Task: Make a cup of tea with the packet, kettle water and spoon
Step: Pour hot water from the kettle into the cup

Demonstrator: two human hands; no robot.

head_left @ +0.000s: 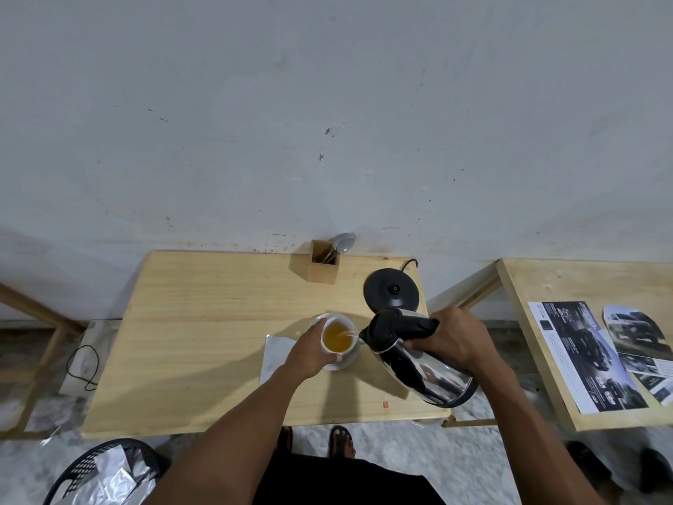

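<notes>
Your right hand (457,340) grips the tilted steel kettle (418,362), spout just right of the white cup (337,338) your left hand (309,353) clasps.

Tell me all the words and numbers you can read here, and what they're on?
None can be read for sure.
Big leaflet on the side table: print and large numerals, too blurred to read.
Smaller cut-out papers beside it: only car pictures show, any text too small.
Kettle, cup, kettle base, wooden spoon holder: no lettering visible.
Small red tag on the table: too small to read.
</notes>
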